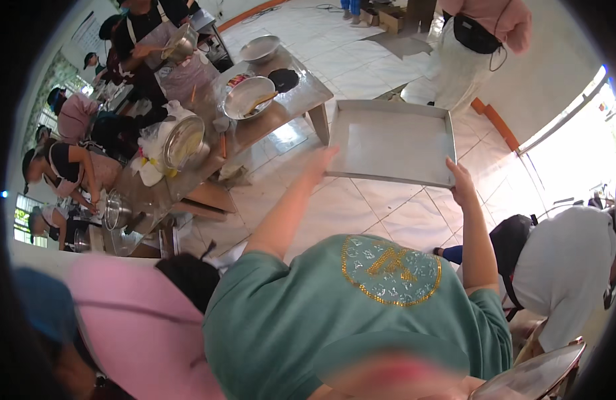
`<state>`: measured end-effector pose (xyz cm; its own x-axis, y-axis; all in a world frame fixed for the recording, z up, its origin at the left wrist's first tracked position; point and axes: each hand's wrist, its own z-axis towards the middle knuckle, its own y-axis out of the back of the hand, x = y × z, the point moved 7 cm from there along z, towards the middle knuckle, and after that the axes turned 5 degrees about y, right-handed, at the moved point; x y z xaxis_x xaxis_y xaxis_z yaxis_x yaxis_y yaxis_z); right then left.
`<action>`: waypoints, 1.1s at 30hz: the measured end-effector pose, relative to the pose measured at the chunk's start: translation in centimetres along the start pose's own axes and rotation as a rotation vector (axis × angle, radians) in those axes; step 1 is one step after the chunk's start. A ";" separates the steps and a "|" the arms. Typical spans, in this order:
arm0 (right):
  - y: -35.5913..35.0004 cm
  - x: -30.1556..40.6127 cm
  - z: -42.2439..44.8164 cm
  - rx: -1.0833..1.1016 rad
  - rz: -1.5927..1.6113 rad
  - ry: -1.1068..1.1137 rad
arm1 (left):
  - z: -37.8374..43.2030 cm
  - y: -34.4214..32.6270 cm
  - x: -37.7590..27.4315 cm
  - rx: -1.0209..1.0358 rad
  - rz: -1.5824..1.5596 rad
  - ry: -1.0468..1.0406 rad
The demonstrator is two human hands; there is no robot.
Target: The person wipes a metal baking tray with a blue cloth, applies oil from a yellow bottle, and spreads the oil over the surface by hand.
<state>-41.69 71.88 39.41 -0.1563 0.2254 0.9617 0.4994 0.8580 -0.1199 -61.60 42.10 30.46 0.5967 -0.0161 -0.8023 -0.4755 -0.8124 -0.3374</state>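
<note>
A large shallow rectangular metal tray [393, 142] is held out in front of me above the tiled floor, and nothing shows inside it. My left hand [324, 162] grips its left side near the near corner. My right hand [460, 181] holds the near right corner, the thumb on the rim and the fingers partly hidden beneath. To the left of the tray, on a long table, stands a metal bowl [243, 92] with a wooden utensil in it.
The long table [308, 92] carries another metal bowl [260, 49], a black item [284, 80] and a large bowl [180, 145] beside plastic bags. Several people work along its far side. Others stand close by at left, right and upper right. An orange-edged wall [498, 127] lies right.
</note>
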 end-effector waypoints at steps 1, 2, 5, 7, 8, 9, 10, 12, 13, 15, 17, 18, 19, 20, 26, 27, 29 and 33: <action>-0.1 0.4 2.0 0.017 0.036 -0.001 | 0.1 -0.4 -1.7 -0.029 0.003 0.001; 0.0 0.4 4.0 0.011 0.038 -0.010 | 0.7 -0.7 -2.9 -0.056 0.007 0.003; -0.6 0.8 9.9 0.039 0.178 -0.023 | 3.4 -0.1 -6.0 -0.103 0.028 -0.025; 0.3 0.5 14.1 0.022 0.216 -0.041 | 4.8 -1.7 -8.7 -0.136 0.088 -0.002; 1.5 0.1 16.2 0.004 0.229 -0.028 | 5.9 -2.5 -9.6 -0.175 0.139 0.023; 2.0 -0.1 18.6 0.047 0.202 -0.015 | 7.2 -3.1 -10.4 -0.169 0.156 0.014; 2.5 0.4 20.7 0.088 0.176 0.001 | 8.7 -3.2 -11.4 -0.247 0.196 -0.027; 4.0 1.1 23.6 0.048 0.168 0.038 | 12.1 -3.6 -13.4 -0.311 0.262 -0.083; 5.0 1.4 24.7 0.009 0.143 0.047 | 13.9 -3.9 -14.0 -0.335 0.292 -0.123; 7.4 1.7 28.1 0.005 0.195 0.003 | 18.2 -4.8 -15.1 -0.327 0.347 -0.165; 10.0 1.5 30.8 0.012 0.070 0.025 | 22.3 -6.3 -15.8 -0.260 0.307 -0.167; 11.2 2.1 31.2 -0.027 0.080 0.021 | 24.1 -7.6 -16.2 -0.228 0.325 -0.151; 11.5 3.4 30.9 -0.038 0.101 -0.005 | 25.7 -8.8 -16.0 -0.225 0.336 -0.042; 12.0 3.9 31.0 -0.051 0.125 -0.029 | 27.4 -9.7 -15.7 -0.221 0.352 0.067; 17.1 2.5 32.8 -0.286 0.023 -0.100 | 41.9 -12.6 -16.9 0.062 0.754 0.110; 17.9 2.2 33.2 -0.302 -0.014 -0.088 | 44.3 -13.5 -17.1 0.101 0.839 0.099; 18.8 2.5 33.2 -0.341 0.015 -0.071 | 47.5 -17.8 -18.5 0.306 0.768 0.051; 19.5 4.7 30.9 -0.895 0.183 -0.128 | 53.4 -25.6 -22.1 0.581 0.662 0.056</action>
<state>-58.96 103.95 34.00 -0.0768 0.4173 0.9055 0.9901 0.1393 0.0197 -97.12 94.40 30.51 0.1058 -0.4197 -0.9015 -0.9793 -0.2013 -0.0212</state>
